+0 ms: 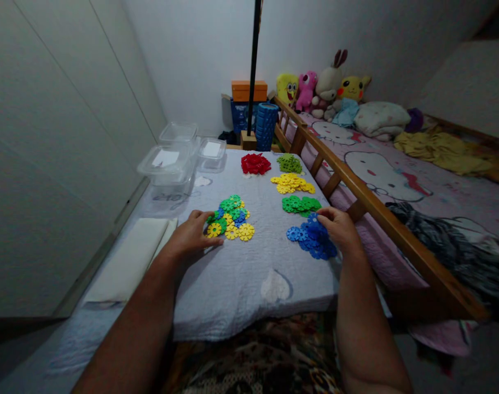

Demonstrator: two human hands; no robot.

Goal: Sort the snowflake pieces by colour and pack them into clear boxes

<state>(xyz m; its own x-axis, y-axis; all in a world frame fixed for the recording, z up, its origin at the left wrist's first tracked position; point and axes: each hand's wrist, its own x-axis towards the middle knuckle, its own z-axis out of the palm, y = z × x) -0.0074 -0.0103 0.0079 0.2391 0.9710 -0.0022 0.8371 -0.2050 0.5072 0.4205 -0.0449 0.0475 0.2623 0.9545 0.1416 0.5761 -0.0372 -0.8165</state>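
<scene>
My left hand [193, 232] is at the left side of a mixed pile of plastic snowflake discs [232, 213] in green, yellow and blue. Its thumb and fingers are apart around the pile's edge, beside a yellow disc [214, 229]. My right hand [338, 229] pinches a blue snowflake disc [313, 219] at the top of a pile of blue discs [318, 241]. Beyond that pile lie green discs [301, 204], then yellow discs [291, 183]. Farther back are a light green heap [289, 162] and a red heap [255, 163] of small pieces.
Clear plastic boxes [171, 164] stand at the table's back left, near a folded cream cloth [130, 260]. A grey cloth [233, 284] covers the table. A wooden bed rail [356, 191] runs along the right side. Behind the table rise a black pole [253, 65] and a blue roller [266, 127].
</scene>
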